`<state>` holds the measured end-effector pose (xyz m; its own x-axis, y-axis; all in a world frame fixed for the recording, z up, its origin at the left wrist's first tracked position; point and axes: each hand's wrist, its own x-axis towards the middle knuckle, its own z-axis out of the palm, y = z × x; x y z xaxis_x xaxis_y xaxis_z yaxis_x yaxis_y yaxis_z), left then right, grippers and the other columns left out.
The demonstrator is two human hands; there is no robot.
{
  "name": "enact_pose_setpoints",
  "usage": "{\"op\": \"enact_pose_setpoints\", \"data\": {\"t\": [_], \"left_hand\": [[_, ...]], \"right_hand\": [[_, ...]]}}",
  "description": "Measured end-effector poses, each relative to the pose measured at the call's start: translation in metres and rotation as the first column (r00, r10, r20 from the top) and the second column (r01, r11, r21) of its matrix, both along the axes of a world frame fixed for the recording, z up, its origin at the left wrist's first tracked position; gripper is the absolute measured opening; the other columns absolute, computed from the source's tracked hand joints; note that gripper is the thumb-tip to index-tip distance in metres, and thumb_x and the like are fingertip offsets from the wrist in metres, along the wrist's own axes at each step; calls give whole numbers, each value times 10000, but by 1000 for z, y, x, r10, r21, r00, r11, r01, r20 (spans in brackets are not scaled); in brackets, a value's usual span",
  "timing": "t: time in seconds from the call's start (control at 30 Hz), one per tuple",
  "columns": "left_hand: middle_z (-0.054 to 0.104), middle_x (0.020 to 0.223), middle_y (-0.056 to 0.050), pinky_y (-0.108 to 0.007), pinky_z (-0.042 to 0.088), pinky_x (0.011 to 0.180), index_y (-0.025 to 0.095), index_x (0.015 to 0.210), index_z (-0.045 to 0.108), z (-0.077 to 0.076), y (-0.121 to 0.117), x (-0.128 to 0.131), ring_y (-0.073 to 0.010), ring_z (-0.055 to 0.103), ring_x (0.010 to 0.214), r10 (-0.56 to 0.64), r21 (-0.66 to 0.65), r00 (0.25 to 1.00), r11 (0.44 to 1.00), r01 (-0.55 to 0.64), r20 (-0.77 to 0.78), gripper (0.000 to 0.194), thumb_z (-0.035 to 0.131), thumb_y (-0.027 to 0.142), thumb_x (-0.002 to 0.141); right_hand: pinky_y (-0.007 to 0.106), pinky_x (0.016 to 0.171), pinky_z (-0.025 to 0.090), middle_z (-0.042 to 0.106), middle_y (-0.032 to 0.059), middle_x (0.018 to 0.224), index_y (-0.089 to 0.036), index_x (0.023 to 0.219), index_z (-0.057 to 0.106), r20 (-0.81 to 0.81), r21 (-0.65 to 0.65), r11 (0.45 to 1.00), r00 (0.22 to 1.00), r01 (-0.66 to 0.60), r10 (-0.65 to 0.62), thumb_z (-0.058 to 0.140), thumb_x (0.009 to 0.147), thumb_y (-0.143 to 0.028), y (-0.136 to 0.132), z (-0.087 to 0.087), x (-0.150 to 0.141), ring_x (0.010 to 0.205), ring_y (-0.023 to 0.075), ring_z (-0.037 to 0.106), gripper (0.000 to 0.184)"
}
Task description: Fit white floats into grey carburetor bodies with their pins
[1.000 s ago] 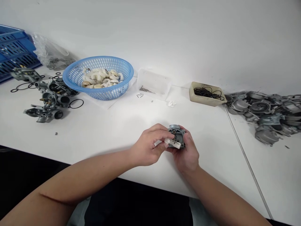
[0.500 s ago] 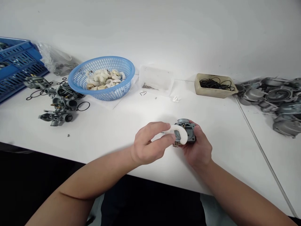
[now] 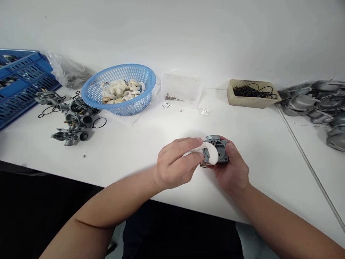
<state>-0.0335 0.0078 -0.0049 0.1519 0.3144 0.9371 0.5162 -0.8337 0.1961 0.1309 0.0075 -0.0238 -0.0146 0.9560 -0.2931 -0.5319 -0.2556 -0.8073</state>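
Above the white table (image 3: 129, 151), my right hand (image 3: 231, 171) grips a small grey metal carburetor body (image 3: 219, 151) from below and from the right. My left hand (image 3: 175, 163) pinches a white curved plastic float (image 3: 210, 153) between thumb and fingers and holds it against the open face of the carburetor body. Both hands touch at the part, near the table's front edge.
A blue basket (image 3: 121, 104) of white floats stands at the back left, beside several carburetors (image 3: 72, 120) and black O-rings (image 3: 99, 123). A blue crate (image 3: 18, 82), a clear tray with pins (image 3: 180, 94), a beige tray of O-rings (image 3: 252, 94) and a pile of metal covers (image 3: 318, 106) line the back.
The white float came up off the carburetor face and turned so its curve shows. My view has shifted, so the table things sit further right and up.
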Motion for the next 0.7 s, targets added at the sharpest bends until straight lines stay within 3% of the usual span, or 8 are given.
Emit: {"op": "enact_pose_setpoints", "data": {"t": [0.2,0.37,0.57,0.7], "left_hand": [[714,990,-122,-253,615,767,126,952,591,0,-3,0,-169,710,896,-122,-112,993,986,122,8,164,664,135,805],[729,968,-112,-237,609,785,124,1053,567,1,-5,-1,-168,707,942,-136,-170,991,976,137,16,242,652,155,829],[724,1050,-120,-227,603,785,147,1157,534,-2,-7,-2,-168,700,979,-193,-261,976,941,214,102,310,610,141,857],[720,1084,-114,-246,604,786,174,1169,532,-4,-8,-1,-180,705,969,-200,-299,965,922,244,170,311,606,153,867]], "right_hand": [[282,442,555,643,8,930,-274,1002,616,13,-36,999,999,31,-31,732,687,-499,-2,0,2,701,178,620,404],[310,468,579,630,25,992,-278,997,622,41,-42,998,998,44,-42,745,665,-509,-2,1,1,799,202,595,423],[344,480,589,630,23,992,-277,1003,617,63,-48,998,997,37,-34,741,663,-517,-2,3,0,799,216,613,434],[345,481,587,651,18,958,-275,1012,608,53,-49,999,999,18,-15,737,671,-522,-3,5,1,693,201,646,441]]}}
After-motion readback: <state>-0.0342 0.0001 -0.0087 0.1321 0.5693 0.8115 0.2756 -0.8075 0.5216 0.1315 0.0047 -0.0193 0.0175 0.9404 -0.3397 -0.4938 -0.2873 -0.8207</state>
